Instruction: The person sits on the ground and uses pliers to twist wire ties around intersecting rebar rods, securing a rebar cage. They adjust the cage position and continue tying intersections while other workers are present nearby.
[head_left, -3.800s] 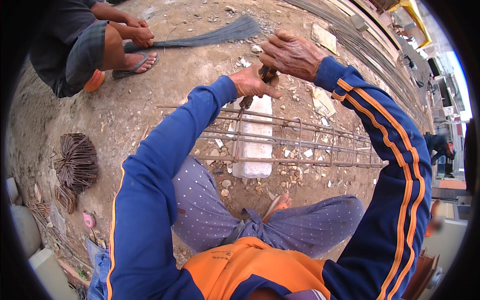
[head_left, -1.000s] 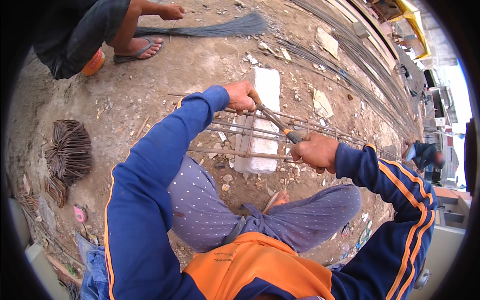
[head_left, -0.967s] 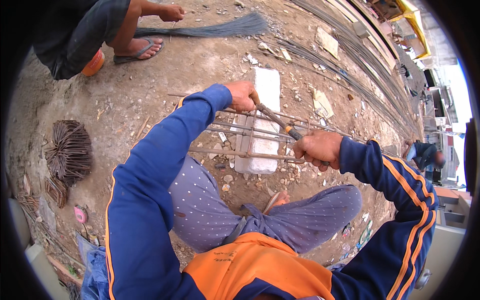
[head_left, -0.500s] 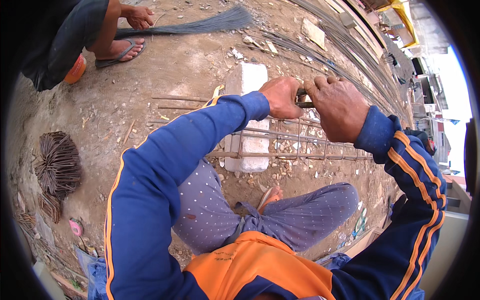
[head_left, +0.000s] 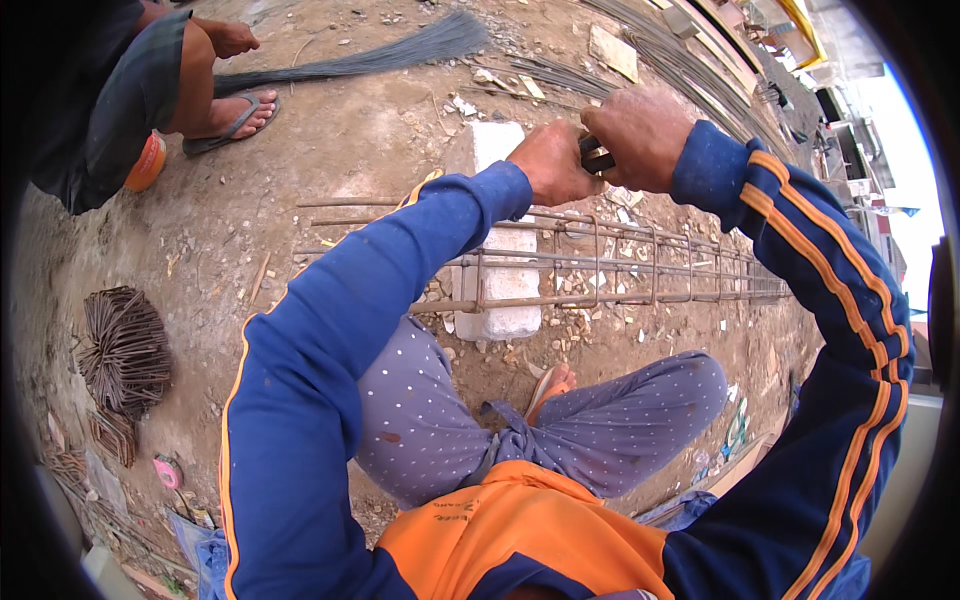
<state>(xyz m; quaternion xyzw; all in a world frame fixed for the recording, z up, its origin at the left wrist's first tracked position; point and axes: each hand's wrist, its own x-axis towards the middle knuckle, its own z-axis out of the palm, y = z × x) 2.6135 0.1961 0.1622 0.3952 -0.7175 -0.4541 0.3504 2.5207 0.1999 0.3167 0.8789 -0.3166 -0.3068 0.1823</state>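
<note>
1. Both hands up close together, above the far top bar of a rusty rebar cage point(head_left: 620, 265).
2. Left hand point(head_left: 552, 165) with fingers curled shut; what is inside them cannot be told, though the hand touches the dark tool.
3. Right hand point(head_left: 640, 135) with fingers wrapped tight around a small dark tool point(head_left: 596, 158), only a bit of it peeking out between the two hands.
4. Rebar cage lying long and flat, made of thin bars with square rings around them, running off to the right over the dirt ground point(head_left: 350, 130).
5. Left end of the cage resting on a white block point(head_left: 498, 290), which stands on the ground under the hands.
6. Blue sleeves with orange stripes on both arms; spotted grey trousers and an orange vest lower down.
7. Heap of bent wire rings point(head_left: 125, 350) on the ground, well apart to the left.
8. Bundle of long thin wires point(head_left: 380, 58) on the ground at the top, just beside another person's foot in a sandal point(head_left: 232, 115).
9. More long steel bars point(head_left: 690, 70) lying in rows at the top right.
</note>
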